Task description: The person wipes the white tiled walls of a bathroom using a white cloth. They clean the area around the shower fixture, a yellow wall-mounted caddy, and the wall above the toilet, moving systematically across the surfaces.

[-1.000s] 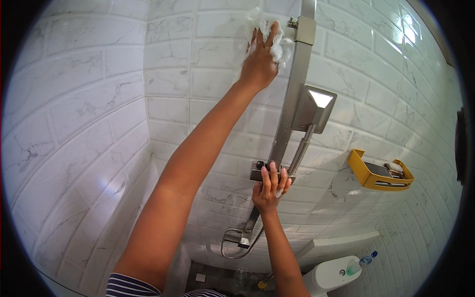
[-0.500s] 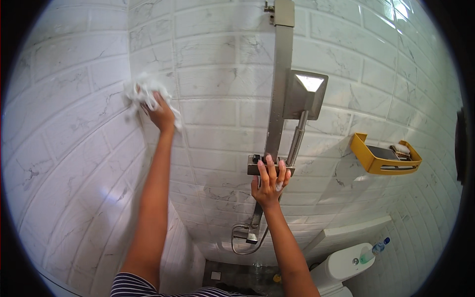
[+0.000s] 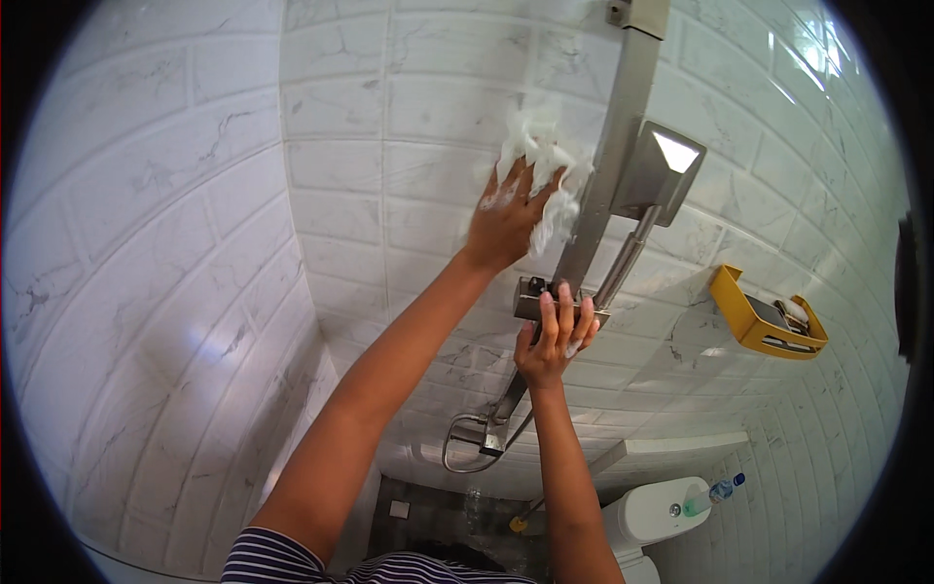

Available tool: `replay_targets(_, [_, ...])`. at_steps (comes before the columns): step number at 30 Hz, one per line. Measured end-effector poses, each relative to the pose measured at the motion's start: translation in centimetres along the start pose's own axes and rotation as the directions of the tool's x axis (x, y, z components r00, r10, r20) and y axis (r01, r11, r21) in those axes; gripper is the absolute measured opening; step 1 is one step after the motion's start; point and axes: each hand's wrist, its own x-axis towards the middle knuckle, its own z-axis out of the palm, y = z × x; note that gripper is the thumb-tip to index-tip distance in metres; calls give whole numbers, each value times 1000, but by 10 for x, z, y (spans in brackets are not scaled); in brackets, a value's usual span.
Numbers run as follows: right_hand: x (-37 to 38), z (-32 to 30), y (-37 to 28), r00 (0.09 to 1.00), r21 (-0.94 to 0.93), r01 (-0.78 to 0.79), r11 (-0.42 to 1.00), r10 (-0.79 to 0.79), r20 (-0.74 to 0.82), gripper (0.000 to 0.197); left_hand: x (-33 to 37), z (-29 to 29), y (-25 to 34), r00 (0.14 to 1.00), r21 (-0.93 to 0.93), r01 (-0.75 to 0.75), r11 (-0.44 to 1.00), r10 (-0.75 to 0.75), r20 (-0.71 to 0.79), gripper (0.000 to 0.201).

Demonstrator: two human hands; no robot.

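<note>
I watch the left arm run diagonally from the striped sleeve at the lower left of the frame toward the upper centre, elbow slightly bent. It ends in the left hand, back toward the camera, palm to the tiled wall. Its fingers point upward and spread over a lathered white cloth, which lies against the tiles at the upper centre, just left of the metal shower rail. The fingertips are partly covered in foam, so I cannot tell how firmly they grip.

The right forearm rises almost upright from the lower edge, right of centre. I see the right hand lower than the left, at the middle of the frame, its fingers extended, slightly apart and touching the front of a metal bracket on the rail. The thumb sits out to the left; whether the hand clasps the bracket I cannot tell. A white fleck shows on its fingers.

Right of the rail hangs a rectangular hand shower. A yellow wall caddy sits at the right, and at the lower right I see a white toilet tank with a bottle beside its button.
</note>
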Motion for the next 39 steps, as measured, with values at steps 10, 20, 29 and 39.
replay_targets(10, [-9, 1, 8, 1000, -29, 7, 1000, -7, 3, 41, -143, -26, -159, 635, -195, 725, 660, -751, -182, 35])
replay_targets(20, [-5, 3, 2, 999, 20, 42, 999, -43, 21, 46, -231, 58, 1, 679, -92, 668, 738, -656, -331, 42])
replay_targets(29, [-7, 8, 1, 999, 51, 31, 998, -29, -35, 44, -324, 55, 46, 976, -147, 160, 976, -133, 174, 54])
replay_targets(39, [-15, 0, 10, 1000, 33, 11, 999, -11, 9, 44, -348, 36, -22, 468, 46, 881, 471, -882, 56, 45])
